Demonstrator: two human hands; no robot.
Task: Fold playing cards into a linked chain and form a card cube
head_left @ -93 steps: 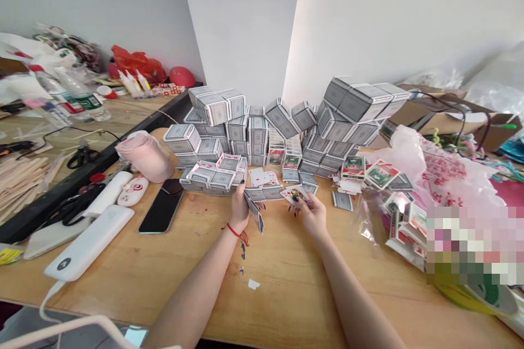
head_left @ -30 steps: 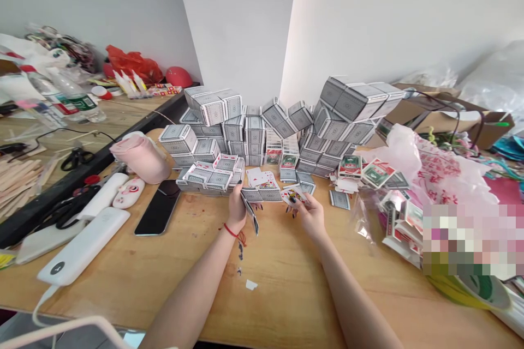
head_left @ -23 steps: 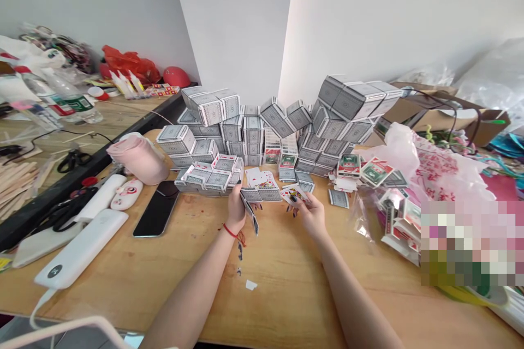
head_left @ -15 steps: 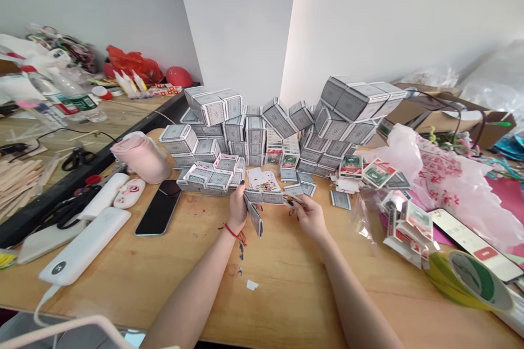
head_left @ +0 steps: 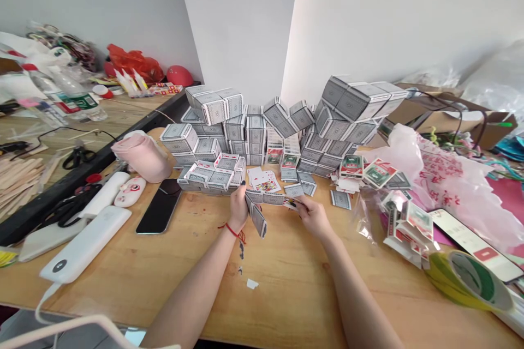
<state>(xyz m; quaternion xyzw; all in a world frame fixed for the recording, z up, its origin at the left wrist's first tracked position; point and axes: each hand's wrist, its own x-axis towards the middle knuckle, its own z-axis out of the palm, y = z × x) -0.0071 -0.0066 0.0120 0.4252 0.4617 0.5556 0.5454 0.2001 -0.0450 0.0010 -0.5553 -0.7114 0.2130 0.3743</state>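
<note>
Grey card strip [head_left: 265,198], long axis left-to-right, flap [head_left: 257,220] angled near-right

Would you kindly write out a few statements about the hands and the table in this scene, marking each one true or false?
1. The left hand holds grey-backed cards. True.
2. The right hand is lying flat and holds nothing. False: the right hand pinches a card.
3. A red cord circles the right hand's wrist. False: the red cord circles the left hand's wrist.
4. A white scrap lies on the table between the forearms. True.
5. The tape roll is on the left side of the table. False: the tape roll is on the right side, near the lit phone.
</note>
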